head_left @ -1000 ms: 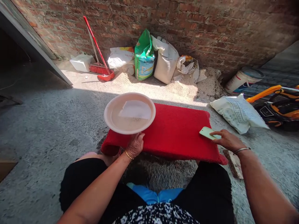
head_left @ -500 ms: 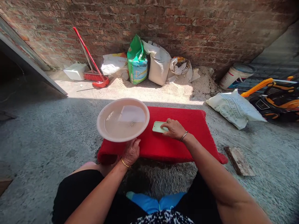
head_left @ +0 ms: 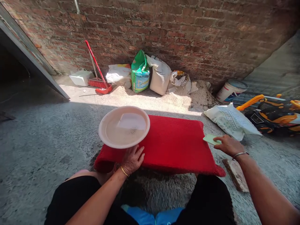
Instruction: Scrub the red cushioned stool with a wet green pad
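My right hand (head_left: 228, 145) grips a pale green, flat thing with rounded corners, which looks like a phone case (head_left: 210, 139), and holds it just beyond the right edge of the red cloth (head_left: 175, 143). My left hand (head_left: 133, 158) lies on the cloth's near edge with its fingers apart, right below the rim of a pale pink basin (head_left: 124, 144). The basin stands on the left end of the cloth-covered surface. Water fills part of it, with some dark specks in it and a bright reflection on top.
By the brick wall stand several sacks, one of them green (head_left: 140, 76), beside a red broom (head_left: 97, 82) and a white box (head_left: 81, 78). At right lie a white sack (head_left: 232, 120), a bucket (head_left: 231, 90), a yellow-black toy vehicle (head_left: 276, 115) and a stone block (head_left: 235, 175).
My right hand has carried the pale green phone case from the middle of the cloth to past its right edge. My left hand has loosened and spread its fingers. The view has tilted slightly up.
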Available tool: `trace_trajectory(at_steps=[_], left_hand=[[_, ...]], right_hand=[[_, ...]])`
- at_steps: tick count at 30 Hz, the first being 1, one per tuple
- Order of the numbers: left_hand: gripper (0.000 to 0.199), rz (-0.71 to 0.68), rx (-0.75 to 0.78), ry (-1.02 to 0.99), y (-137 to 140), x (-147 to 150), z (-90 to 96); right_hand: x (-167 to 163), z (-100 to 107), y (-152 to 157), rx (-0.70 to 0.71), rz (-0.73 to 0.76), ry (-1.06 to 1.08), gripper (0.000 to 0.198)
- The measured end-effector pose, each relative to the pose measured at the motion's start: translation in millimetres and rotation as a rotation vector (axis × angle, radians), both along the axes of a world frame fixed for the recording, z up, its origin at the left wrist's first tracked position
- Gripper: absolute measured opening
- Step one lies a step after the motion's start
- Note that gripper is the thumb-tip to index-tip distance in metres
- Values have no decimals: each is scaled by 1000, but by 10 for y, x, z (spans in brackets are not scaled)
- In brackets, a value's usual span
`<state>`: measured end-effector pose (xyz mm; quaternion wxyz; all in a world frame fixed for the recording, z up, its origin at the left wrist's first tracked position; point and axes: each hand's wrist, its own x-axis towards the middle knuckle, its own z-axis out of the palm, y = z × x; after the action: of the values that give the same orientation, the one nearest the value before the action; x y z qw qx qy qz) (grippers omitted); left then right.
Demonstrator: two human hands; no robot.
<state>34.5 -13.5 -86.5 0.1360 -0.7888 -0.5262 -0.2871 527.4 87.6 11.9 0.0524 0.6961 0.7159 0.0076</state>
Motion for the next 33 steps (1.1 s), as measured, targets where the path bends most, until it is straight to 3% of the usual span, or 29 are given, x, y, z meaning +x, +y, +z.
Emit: trace_trajectory(at_steps=[3,7,12,14,16,18,20,24,28,31,33], left_hand=[[30,6,-13,24,3,7,7],[32,8,-48,62,7,9,32],[29,-11,-47,99,24,8,55],[29,-16,-44,110,31,2,51],[29,-23,-44,109,37,-4,44],[28,-32,-46,94,41,-6,40],[29,-42,-42,82,42,-3,39],[29,-34,-28,86,40,8,45],[28,-19,-33,86,37,22,55],[28,-6,-25,84,30,31,58],[28,2,-31,85,25,32,55]], right_hand=[[-223,94,42,69,1,17,37],[-1218,84,348,109,105,166,40],[-2570,-141,733,42,188,271,44],[-2902,-226,840,18,219,293,45],[-3024,-286,932,2,235,288,45],[-2909,-321,1013,-24,221,270,45],[-2564,-334,1078,-41,161,253,44],[-1433,-295,1083,30,-61,191,42],[-430,-158,821,120,-376,133,33],[-236,-77,581,182,-509,102,29],[-422,-74,485,191,-352,178,35]])
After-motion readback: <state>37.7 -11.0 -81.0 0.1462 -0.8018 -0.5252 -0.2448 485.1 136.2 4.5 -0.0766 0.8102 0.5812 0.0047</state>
